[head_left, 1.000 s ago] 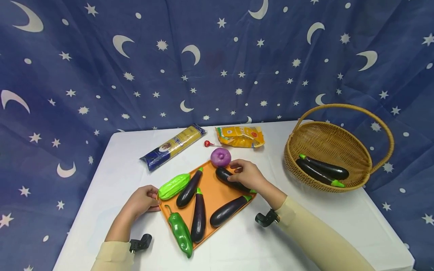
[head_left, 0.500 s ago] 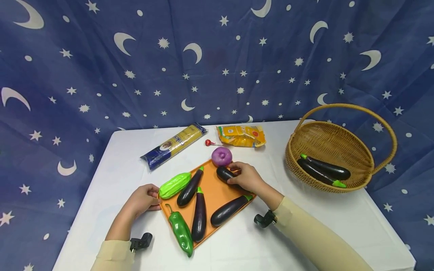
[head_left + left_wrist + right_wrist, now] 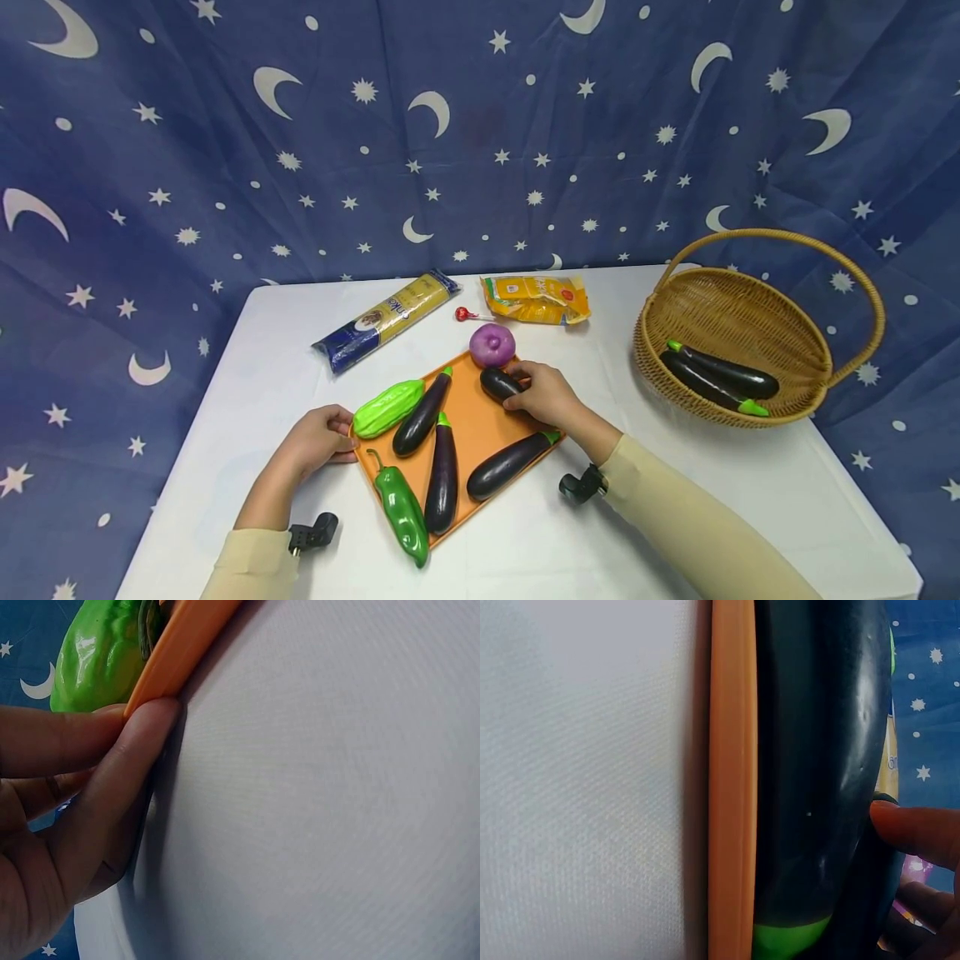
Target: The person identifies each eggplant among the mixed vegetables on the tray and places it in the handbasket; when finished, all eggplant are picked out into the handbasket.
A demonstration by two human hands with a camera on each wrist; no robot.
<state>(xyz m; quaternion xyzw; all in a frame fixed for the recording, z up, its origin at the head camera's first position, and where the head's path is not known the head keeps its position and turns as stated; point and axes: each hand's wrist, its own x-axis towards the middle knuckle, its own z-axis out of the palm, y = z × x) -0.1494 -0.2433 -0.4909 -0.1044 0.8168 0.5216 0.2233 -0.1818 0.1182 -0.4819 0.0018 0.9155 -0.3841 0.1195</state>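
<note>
My left hand (image 3: 313, 443) pinches the left corner of an orange tray (image 3: 480, 425) between thumb and fingers; the left wrist view shows the thumb (image 3: 150, 727) on its rim. With my right hand (image 3: 555, 400) I grip a dark eggplant (image 3: 497, 383) lying at the tray's far right side; its stem end is hidden under the hand. Three more eggplants lie on the tray: one at the back left (image 3: 422, 414), one in the middle (image 3: 442, 479) and one along the near right edge (image 3: 506, 468). A bitter melon (image 3: 387, 409) and a green pepper (image 3: 402, 510) lie along its left side.
A purple onion-like vegetable (image 3: 492, 344) sits at the tray's far corner. Behind lie a pasta packet (image 3: 390, 319), a red lollipop (image 3: 462, 314) and a yellow packet (image 3: 536, 300). To the right, a wicker basket (image 3: 738, 304) with a tall handle contains two eggplants (image 3: 716, 379).
My right fingers have closed around the far-right eggplant, and the hand covers more of its stem end. The left hand stays at the tray corner. The head view has shifted slightly.
</note>
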